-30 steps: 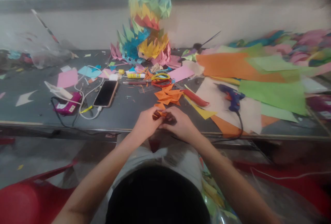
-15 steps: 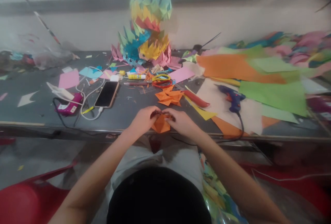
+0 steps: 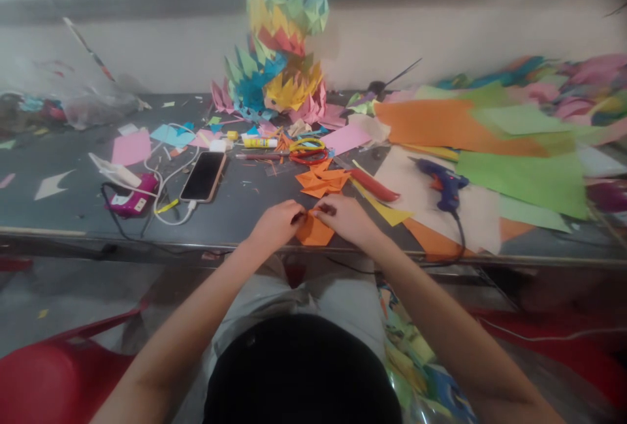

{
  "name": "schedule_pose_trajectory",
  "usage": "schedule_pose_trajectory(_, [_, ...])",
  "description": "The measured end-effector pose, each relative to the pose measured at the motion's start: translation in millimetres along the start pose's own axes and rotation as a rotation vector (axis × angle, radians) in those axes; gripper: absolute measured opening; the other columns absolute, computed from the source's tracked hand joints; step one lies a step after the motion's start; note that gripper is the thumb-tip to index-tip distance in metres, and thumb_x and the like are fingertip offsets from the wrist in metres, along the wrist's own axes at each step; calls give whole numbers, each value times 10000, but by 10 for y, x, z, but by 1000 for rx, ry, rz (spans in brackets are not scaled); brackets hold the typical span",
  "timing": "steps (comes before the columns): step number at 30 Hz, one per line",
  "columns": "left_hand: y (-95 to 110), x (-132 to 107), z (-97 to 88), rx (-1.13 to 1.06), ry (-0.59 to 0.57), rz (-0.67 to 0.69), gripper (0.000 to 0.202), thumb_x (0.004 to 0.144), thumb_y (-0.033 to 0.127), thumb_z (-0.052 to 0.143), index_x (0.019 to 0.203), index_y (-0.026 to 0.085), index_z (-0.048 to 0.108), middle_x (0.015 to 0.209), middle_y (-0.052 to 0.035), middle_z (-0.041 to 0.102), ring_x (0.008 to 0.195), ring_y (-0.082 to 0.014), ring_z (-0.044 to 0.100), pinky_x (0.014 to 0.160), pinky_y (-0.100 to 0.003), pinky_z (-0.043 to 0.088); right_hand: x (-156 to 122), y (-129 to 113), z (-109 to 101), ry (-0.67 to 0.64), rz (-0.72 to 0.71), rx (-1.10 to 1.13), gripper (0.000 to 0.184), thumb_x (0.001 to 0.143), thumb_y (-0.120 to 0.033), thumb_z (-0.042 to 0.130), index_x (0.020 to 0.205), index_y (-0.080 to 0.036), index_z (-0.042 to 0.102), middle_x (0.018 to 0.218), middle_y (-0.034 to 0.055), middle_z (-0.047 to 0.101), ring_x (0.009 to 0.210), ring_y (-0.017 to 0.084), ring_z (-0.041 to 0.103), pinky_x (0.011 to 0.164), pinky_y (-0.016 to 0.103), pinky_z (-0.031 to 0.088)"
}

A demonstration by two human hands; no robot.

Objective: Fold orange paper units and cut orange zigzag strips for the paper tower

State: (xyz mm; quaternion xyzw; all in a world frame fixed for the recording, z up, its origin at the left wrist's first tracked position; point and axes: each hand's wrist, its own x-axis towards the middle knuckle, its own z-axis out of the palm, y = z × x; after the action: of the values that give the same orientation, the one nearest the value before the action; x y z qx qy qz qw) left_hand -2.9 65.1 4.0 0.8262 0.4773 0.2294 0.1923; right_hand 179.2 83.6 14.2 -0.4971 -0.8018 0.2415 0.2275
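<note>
A folded piece of orange paper (image 3: 315, 230) lies at the table's front edge, between my two hands. My left hand (image 3: 280, 223) pinches its upper left side with the fingertips. On the upper right side, my right hand (image 3: 347, 218) also grips it, thumb and fingers pressed together. The fingers partly cover the top of the paper. Just beyond my hands sits a cluster of folded orange paper pieces (image 3: 323, 180). Scissors (image 3: 307, 151) with yellow and red handles lie behind that cluster, and a red-handled tool (image 3: 376, 185) rests to its right.
A phone (image 3: 203, 176) on a white cable lies left, beside a magenta power strip (image 3: 132, 195). A blue glue gun (image 3: 445, 183) rests on paper sheets to the right. A glue stick (image 3: 259, 143) and a tall colourful folded-paper model (image 3: 274, 78) stand farther back.
The orange paper now lies flatter and shows a wider face towards me. Both hands have shifted slightly and still hold it.
</note>
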Motion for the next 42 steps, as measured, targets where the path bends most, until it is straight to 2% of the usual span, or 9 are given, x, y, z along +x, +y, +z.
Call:
schedule_pose_trajectory(4, [-1, -23, 44, 22, 25, -15, 162, 846, 193, 488, 934, 190, 624, 862, -28, 597, 735, -131, 570, 677, -231, 439, 48, 62, 2, 2, -65, 25, 82, 752, -214, 603, 788, -189, 673, 741, 27, 643, 668, 143, 559, 629, 255, 416])
schedule_pose_trajectory(9, [1, -16, 34, 4, 22, -17, 158, 848, 194, 484, 853, 176, 641, 828, -26, 593, 721, -130, 563, 671, -232, 436, 31, 186, -22, -20, -243, 25, 170, 814, -214, 532, 853, -193, 697, 830, 57, 657, 795, 167, 590, 726, 285, 445])
schedule_pose_trajectory(14, [9, -3, 31, -10, 23, -39, 161, 838, 191, 494, 907, 191, 640, 834, -20, 595, 715, -124, 562, 676, -233, 438, 24, 330, -58, -47, -360, -44, 235, 854, -259, 485, 907, -230, 712, 883, 67, 646, 841, 178, 588, 760, 303, 455])
schedule_pose_trajectory(23, [19, -19, 26, 41, 9, -9, 168, 849, 188, 483, 859, 189, 651, 843, -28, 603, 763, -131, 582, 689, -224, 437, 7, 407, -80, -105, -425, -160, 282, 880, -271, 438, 973, -259, 704, 952, 71, 638, 904, 192, 572, 800, 312, 449])
schedule_pose_trajectory(35, [39, -35, 52, 276, -39, 53, 204, 893, 214, 431, 849, 175, 627, 829, -38, 559, 752, -134, 567, 664, -218, 424, 23, 281, -172, -220, -475, -320, 310, 890, -205, 405, 1016, -256, 684, 954, 60, 626, 880, 175, 551, 724, 273, 418])
schedule_pose_trajectory(42, [70, -34, -6, 391, -102, 93, 191, 893, 190, 428, 871, 160, 615, 862, -43, 552, 828, -144, 553, 723, -230, 436, 53, 224, -242, -283, -447, -297, 310, 866, -219, 433, 1061, -271, 669, 881, 57, 569, 801, 158, 522, 720, 272, 404])
